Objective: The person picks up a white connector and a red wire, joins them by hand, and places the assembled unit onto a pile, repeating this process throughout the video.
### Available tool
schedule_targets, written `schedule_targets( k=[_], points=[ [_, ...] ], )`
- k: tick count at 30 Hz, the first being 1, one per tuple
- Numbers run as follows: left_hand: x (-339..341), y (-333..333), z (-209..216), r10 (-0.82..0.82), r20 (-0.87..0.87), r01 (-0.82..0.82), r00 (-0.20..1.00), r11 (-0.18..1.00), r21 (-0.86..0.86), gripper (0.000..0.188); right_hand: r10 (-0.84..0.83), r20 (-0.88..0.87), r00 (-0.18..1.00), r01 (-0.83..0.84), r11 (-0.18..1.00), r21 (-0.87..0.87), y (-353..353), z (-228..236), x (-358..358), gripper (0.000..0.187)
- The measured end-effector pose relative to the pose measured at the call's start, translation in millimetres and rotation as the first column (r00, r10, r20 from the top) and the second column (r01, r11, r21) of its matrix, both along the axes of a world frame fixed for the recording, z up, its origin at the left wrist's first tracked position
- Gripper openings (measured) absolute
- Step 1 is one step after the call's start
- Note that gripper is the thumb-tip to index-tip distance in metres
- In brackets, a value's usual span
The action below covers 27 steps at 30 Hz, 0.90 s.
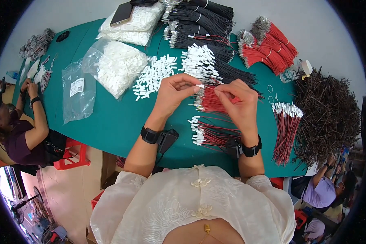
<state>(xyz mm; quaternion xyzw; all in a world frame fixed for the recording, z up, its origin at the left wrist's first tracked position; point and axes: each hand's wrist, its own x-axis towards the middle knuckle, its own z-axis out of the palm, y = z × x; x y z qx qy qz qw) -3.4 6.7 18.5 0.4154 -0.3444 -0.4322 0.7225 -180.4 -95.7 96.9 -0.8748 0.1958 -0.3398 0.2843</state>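
My left hand (174, 92) pinches a small white connector housing (199, 86) between thumb and fingertips. Opposite it, my right hand (240, 101) is closed in a pinch on a thin wire end at the housing; the wire's colour is hard to make out. Beneath both hands lies a bundle of red wires (212, 101) with metal terminals. Just beyond is a row of black wires with white housings (198, 61) over their ends. Closer to me, finished-looking red and black wires with white housings (198, 131) lie loosely. A heap of loose white housings (155, 75) spreads left of my hands.
Bags of white housings (122, 67) and a phone (122, 14) sit at the back left. Black wire bundles (201, 18) and red wire bundles (270, 49) lie farther back. At right are a capped wire bundle (288, 130) and a dark wire pile (327, 118). Co-workers sit at both sides.
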Motion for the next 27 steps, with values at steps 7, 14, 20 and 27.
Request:
schedule_targets(
  k=[7,14,20,27],
  points=[
    [-1.1,0.1,-0.3,-0.021,0.032,0.02,0.999,1.0,0.004,0.017,0.041,0.004,0.999,-0.041,0.998,-0.038,-4.9,-3.6,2.2,0.012],
    [-0.6,1.0,-1.2,-0.005,0.012,0.004,1.0,0.999,0.047,0.017,0.068,0.043,0.997,-0.064,0.994,-0.091,-6.5,-6.3,5.6,0.012],
    [0.4,1.1,-1.7,0.001,0.008,-0.001,1.0,1.0,0.017,0.016,0.089,0.053,0.995,-0.085,0.994,-0.072,-9.5,-10.0,8.1,0.013],
    [-3.1,1.2,2.7,0.025,0.015,-0.025,1.0,0.998,0.05,0.015,0.103,0.07,0.992,-0.095,0.99,-0.104,-9.2,-12.3,9.5,0.013]
  ],
)
